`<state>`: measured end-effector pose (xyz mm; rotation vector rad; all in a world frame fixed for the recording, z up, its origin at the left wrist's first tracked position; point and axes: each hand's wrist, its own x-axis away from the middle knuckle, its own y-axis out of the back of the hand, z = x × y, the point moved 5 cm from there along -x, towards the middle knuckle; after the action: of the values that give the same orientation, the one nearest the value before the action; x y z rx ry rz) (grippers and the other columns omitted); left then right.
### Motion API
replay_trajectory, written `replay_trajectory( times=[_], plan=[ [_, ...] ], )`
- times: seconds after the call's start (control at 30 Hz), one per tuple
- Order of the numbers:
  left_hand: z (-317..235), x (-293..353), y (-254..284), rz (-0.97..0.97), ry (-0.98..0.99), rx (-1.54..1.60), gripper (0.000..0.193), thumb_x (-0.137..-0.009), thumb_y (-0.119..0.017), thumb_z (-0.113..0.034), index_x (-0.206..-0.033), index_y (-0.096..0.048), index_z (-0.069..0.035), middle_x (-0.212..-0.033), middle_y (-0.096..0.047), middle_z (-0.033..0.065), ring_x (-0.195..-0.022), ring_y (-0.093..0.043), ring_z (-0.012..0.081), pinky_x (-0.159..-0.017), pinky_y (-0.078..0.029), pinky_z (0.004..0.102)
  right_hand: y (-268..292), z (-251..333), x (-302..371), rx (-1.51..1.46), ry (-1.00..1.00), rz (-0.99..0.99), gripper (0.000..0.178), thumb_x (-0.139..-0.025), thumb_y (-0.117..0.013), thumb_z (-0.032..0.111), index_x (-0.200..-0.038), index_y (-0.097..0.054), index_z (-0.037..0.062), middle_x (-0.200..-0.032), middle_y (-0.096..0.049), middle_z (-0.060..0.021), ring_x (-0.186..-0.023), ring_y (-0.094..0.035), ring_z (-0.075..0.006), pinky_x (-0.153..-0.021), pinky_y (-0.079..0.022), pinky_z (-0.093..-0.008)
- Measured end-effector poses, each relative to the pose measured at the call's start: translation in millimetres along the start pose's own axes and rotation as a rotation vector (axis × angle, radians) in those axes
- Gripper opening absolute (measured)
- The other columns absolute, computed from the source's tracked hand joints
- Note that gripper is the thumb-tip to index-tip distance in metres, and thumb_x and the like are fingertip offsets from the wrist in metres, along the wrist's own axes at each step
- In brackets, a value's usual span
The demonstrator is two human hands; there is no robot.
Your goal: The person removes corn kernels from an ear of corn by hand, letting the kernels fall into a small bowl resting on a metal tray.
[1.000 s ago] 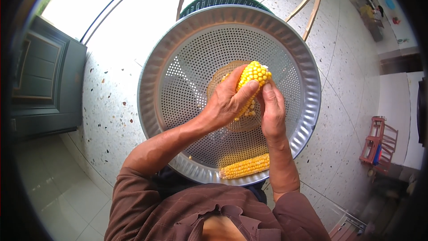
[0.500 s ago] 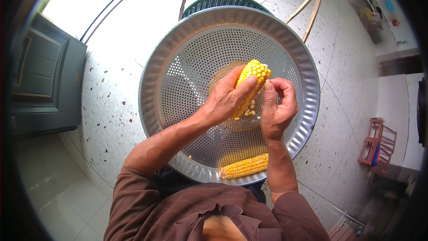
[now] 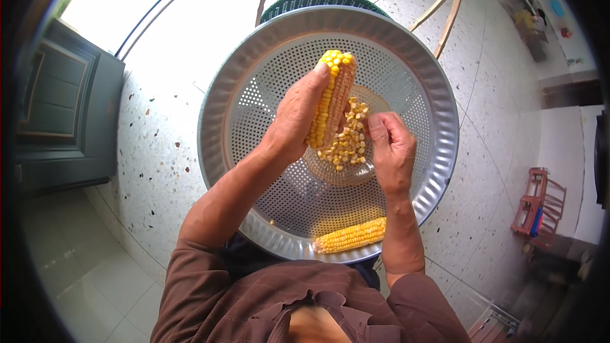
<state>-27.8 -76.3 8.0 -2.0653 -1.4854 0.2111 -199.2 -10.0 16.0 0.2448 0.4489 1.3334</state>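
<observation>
In my left hand (image 3: 297,111) is an ear of corn (image 3: 333,92), tilted upright, my fingers wrapped round it. Yellow kernels remain along its left side and tip; the side facing right is bare cob. My right hand (image 3: 392,146) is just right of the ear, thumb pressed to curled fingers; whatever they hold is hidden. Below the ear, loose kernels (image 3: 348,146) lie heaped in a see-through shallow dish (image 3: 356,176). The dish stands in a large perforated metal basin (image 3: 279,76). A second, fully kernelled ear (image 3: 349,235) rests against the basin's near rim, its right end beside my right forearm.
A green plastic basket (image 3: 324,1) shows behind the basin's far rim. Curved wooden legs (image 3: 452,9) stand at the far right. A dark green door panel (image 3: 63,108) is on the left. Reddish wooden chairs (image 3: 539,206) stand farther right on the speckled floor (image 3: 155,133).
My left hand has moved left and turned the ear, so its bare side and the kernel heap now show. My right hand has dropped slightly and come away from the ear.
</observation>
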Motion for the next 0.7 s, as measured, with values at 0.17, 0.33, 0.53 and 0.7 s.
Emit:
replay_trajectory(
  times=[0.17, 0.33, 0.53, 0.7],
  plan=[
    [11.5, 2.5, -7.9, 0.108, 0.029, -0.094, 0.065, -0.107, -0.044, -0.059, -0.132, -0.055, 0.001, -0.098, -0.067, 0.0129, -0.078, -0.069, 0.0158, -0.065, -0.06, 0.0283, -0.8, -0.3, 2.3, -0.2, -0.054, -0.07, 0.023, -0.102, -0.069, 0.017, -0.113, -0.066, -0.0028, -0.102, -0.068, -0.0053, -0.091, -0.065, -0.013, -0.082, -0.054, -0.0276],
    [17.6, 9.7, -18.4, 0.253, -0.006, -0.306, 0.06, -0.108, -0.048, -0.053, -0.138, -0.055, -0.001, -0.117, -0.062, 0.0111, -0.106, -0.063, 0.0172, -0.091, -0.055, 0.0332, -2.9, 4.6, -2.4, -0.521, -0.143, 0.099, 0.055, -0.111, -0.048, 0.041, -0.139, -0.054, -0.0064, -0.129, -0.065, -0.0136, -0.117, -0.064, -0.0217, -0.104, -0.049, -0.0358],
    [20.0, 10.7, -19.3, 0.174, -0.094, -0.393, 0.056, -0.105, -0.059, -0.047, -0.137, -0.057, -0.001, -0.122, -0.063, 0.0101, -0.113, -0.062, 0.0187, -0.097, -0.051, 0.0344, -2.8, 8.0, -2.1, -0.652, -0.218, 0.162, 0.063, -0.111, -0.045, 0.048, -0.142, -0.051, -0.0062, -0.136, -0.061, -0.0149, -0.126, -0.06, -0.0234, -0.112, -0.044, -0.0386],
    [21.5, 13.5, -21.9, 0.164, -0.117, -0.4, 0.061, -0.103, -0.064, -0.045, -0.144, -0.054, -0.002, -0.122, -0.066, 0.0137, -0.115, -0.065, 0.0219, -0.099, -0.052, 0.0355, -5.0, 3.5, -0.6, -0.661, -0.251, 0.173, 0.061, -0.11, -0.046, 0.048, -0.141, -0.053, -0.0045, -0.134, -0.061, -0.0129, -0.123, -0.06, -0.0214, -0.111, -0.045, -0.0366]
  ],
)
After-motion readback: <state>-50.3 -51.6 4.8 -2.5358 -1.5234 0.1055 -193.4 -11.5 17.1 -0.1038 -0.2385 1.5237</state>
